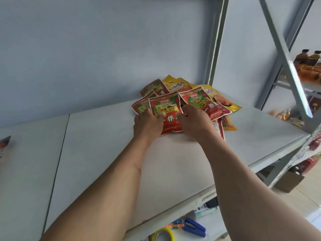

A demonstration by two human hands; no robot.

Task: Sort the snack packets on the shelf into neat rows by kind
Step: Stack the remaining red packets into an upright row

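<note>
On the shelf [97,145], both hands [173,122] gripping one red packet [166,112], pile behind partly hidden.

Bright, even, cool daylight-type light, no hard shadows; source itself can't be told. Soft faint shadow under the forearms on the shelf board [97,140]. Mild sheen on the red snack packets [166,110] and yellow snack packets [178,83], print still partly readable. Strong wide-angle distortion: shelf edge and metal upright [215,46] bend, diagonal brace [284,54] at right smeared. Motion blur at far right on bottles [307,58] and at the left edge. Tape roll [164,234] and blue tool [194,226] near the bottom are soft. Overall slightly low sharpness with compression softness; centre is sharpest.
</note>
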